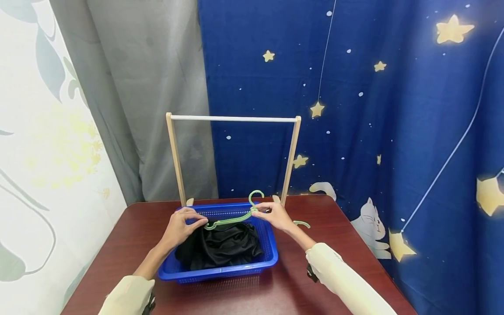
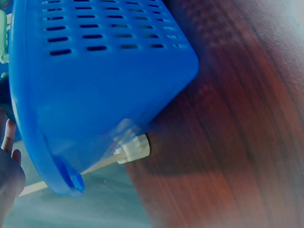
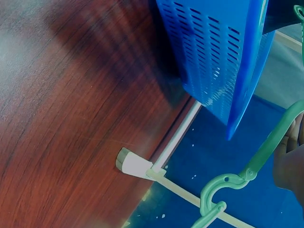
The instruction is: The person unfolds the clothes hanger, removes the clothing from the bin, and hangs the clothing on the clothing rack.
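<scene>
A light green clothes hanger is held level over a blue plastic basket. My right hand pinches it at the neck, just under the upright hook. Its right arm passes behind that wrist, and the notched end shows beyond; the right wrist view shows this arm close up. My left hand pinches the hanger's left end between thumb and fingertips. Directly below, a crumpled black cloth garment fills the basket; its kind cannot be told. The left wrist view catches only part of the left hand.
A small wooden garment rack with a white rod stands behind the basket; one foot shows on the dark red table. Grey and starry blue curtains hang behind. A pale patterned panel is at the left.
</scene>
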Available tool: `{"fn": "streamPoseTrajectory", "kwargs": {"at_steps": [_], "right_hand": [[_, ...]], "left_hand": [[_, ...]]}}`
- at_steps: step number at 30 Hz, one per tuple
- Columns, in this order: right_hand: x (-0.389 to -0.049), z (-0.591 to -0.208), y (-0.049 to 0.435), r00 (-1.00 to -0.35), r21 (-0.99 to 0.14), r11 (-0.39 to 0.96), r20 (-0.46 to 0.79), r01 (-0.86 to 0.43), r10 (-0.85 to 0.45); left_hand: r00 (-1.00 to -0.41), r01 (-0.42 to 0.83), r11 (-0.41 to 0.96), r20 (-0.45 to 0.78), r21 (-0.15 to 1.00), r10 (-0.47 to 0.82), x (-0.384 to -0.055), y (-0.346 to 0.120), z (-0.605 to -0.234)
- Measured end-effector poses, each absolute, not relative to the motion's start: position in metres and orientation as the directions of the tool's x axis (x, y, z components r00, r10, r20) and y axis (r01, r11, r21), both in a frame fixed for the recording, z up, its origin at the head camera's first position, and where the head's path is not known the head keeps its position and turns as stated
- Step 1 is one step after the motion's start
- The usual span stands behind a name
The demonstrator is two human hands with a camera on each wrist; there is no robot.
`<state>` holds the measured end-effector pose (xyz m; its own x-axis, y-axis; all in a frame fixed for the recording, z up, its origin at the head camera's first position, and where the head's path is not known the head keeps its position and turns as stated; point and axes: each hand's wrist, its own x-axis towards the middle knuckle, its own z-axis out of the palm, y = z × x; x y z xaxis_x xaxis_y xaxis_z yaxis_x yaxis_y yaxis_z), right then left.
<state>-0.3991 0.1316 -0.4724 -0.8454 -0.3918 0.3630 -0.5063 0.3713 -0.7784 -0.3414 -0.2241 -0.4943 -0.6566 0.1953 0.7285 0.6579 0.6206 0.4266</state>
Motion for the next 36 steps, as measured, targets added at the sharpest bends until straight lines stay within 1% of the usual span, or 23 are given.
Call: {"fn": "streamPoseTrajectory", "kwargs": {"at_steps": [9,12,15,17,20,24,26,31,36], "right_hand": [[-0.399,-0.469,0.128,-0.819,-0.745,0.372,0.405,-0.553,-0.407],[-0.400,-0.467,0.128,-0.816,-0.737,0.377,0.415,-0.561,-0.403],[-0.399,-0.465,0.129,-0.823,-0.753,0.364,0.406,-0.547,-0.397],[-0.398,-0.465,0.131,-0.834,-0.771,0.352,0.398,-0.530,-0.383],[-0.398,-0.465,0.133,-0.848,-0.783,0.354,0.391,-0.511,-0.359],[-0.398,-0.465,0.136,-0.847,-0.777,0.361,0.400,-0.516,-0.350],[-0.397,-0.464,0.136,-0.845,-0.774,0.359,0.409,-0.521,-0.345],[-0.398,-0.465,0.136,-0.841,-0.784,0.335,0.408,-0.522,-0.355],[-0.402,-0.465,0.132,-0.832,-0.771,0.344,0.414,-0.536,-0.369]], "left_hand": [[-0.643,0.687,0.602,0.726,0.407,0.243,-0.345,-0.207,-0.487],[-0.650,0.687,0.603,0.713,0.405,0.263,-0.345,-0.204,-0.486],[-0.659,0.684,0.606,0.699,0.405,0.277,-0.343,-0.206,-0.486],[-0.671,0.677,0.608,0.686,0.415,0.279,-0.340,-0.209,-0.485],[-0.706,0.644,0.622,0.658,0.445,0.260,-0.335,-0.217,-0.484],[-0.751,0.587,0.656,0.622,0.475,0.222,-0.329,-0.233,-0.484],[-0.747,0.587,0.665,0.626,0.462,0.224,-0.327,-0.240,-0.485],[-0.710,0.621,0.664,0.658,0.417,0.251,-0.325,-0.245,-0.486],[-0.698,0.632,0.654,0.673,0.417,0.245,-0.328,-0.240,-0.485]]}}
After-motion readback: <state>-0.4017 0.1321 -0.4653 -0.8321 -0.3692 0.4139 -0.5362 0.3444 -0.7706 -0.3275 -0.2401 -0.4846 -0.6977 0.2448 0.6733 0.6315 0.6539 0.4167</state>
